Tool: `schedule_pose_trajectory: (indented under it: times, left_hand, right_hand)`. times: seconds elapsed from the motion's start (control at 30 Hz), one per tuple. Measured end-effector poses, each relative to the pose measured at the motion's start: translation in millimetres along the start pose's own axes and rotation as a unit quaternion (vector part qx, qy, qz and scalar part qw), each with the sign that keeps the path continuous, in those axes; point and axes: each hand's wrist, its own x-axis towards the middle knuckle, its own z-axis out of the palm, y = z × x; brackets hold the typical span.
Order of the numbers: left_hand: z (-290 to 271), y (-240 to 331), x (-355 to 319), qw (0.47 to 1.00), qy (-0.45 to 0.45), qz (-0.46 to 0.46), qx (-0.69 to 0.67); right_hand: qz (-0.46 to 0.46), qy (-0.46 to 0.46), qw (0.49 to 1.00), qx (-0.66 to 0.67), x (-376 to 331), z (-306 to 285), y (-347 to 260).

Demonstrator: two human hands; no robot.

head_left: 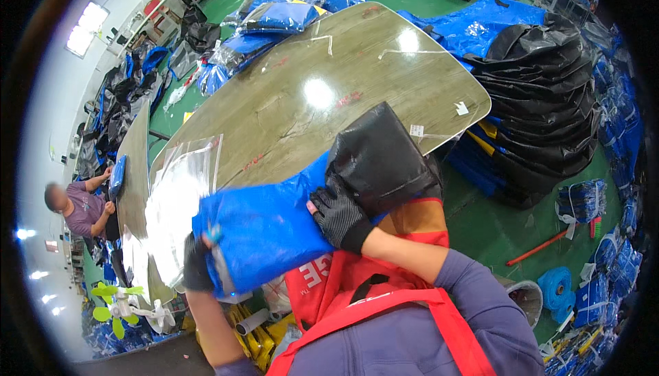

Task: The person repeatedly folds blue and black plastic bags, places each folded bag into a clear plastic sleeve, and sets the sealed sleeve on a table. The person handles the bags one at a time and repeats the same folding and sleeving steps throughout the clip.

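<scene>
A folded blue-and-black tarpaulin piece is held in front of me over the near edge of the table. Its black end stands up boxy at the right, and its blue part stretches left. My left hand, in a dark glove, is closed on the blue part's left end; its fingers are partly hidden and blurred. Gripping the piece where blue meets black is my right hand, in a dark patterned glove. Clear plastic sleeves lie on the table beside the blue part. A red apron covers my front.
The brown table carries wrapped blue packages at its far edge. A tall stack of black-and-blue tarpaulin pieces stands right. Below it are a blue roll, a bin and a red stick. Another person works at left.
</scene>
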Motion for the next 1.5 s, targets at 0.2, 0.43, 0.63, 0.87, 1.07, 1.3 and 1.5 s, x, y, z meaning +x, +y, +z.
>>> schedule_pose_trajectory:
  times: [0.2, 0.43, 0.63, 0.87, 1.07, 1.3, 1.5]
  left_hand:
    - [214.4, -10.7, 92.8, 0.966, -0.153, 0.133, 0.163]
    - [240.7, -69.2, 112.3, 0.606, -0.16, 0.587, 0.513]
    - [255.6, -78.9, 148.3, 0.555, -0.172, 0.471, 0.664]
    - [246.5, -92.4, 154.7, 0.577, -0.111, 0.466, 0.662]
    - [213.7, -65.7, 195.9, 0.719, -0.185, 0.342, 0.576]
    - [106.8, -82.3, 160.0, 0.89, -0.407, 0.049, 0.202]
    - [86.6, -147.2, 75.7, 0.936, 0.141, 0.205, 0.248]
  right_hand:
    - [0.074, -0.08, 0.95, 0.294, -18.0, 6.7, 27.0]
    - [0.114, 0.041, 0.926, 0.357, -43.7, 57.6, 51.5]
    - [0.146, 0.039, 0.884, 0.442, -41.2, -0.3, 15.0]
    - [0.097, 0.128, 0.986, 0.052, -77.0, -146.4, 61.1]
    - [0.006, 0.026, 0.999, -0.024, -69.6, -125.8, 127.5]
    - [-0.06, 0.042, 0.99, 0.117, -65.0, -161.9, 121.4]
    - [0.37, 0.104, 0.714, 0.585, -14.8, -89.5, 86.8]
